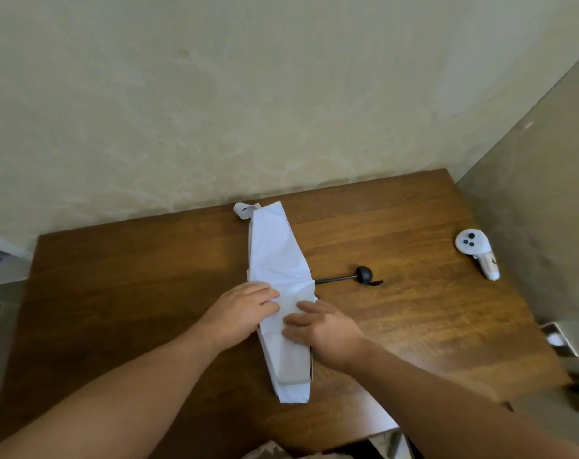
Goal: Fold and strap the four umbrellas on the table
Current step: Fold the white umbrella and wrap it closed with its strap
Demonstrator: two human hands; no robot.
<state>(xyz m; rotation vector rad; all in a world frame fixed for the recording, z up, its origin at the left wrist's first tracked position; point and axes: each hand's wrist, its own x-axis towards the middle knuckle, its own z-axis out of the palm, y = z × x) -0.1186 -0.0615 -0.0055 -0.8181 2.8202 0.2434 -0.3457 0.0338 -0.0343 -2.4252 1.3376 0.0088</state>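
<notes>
A white umbrella (pixel 274 256) lies flattened in a long band across the middle of the brown wooden table (pixel 132 279), running from the wall toward me. Its strap (pixel 243 209) curls out at the far end. A thin dark shaft with a round black handle (pixel 363 273) sticks out to the right of the canopy. My left hand (pixel 245 309) rests on the canopy's left edge, fingers pressing the fabric. My right hand (pixel 317 329) lies flat on the fabric just to the right, fingers pointing left. No other umbrella is in view.
A white handheld controller (pixel 476 251) lies at the table's far right, near the side wall. A pale wall runs along the table's back edge. A metallic object (pixel 559 337) sits beyond the right edge.
</notes>
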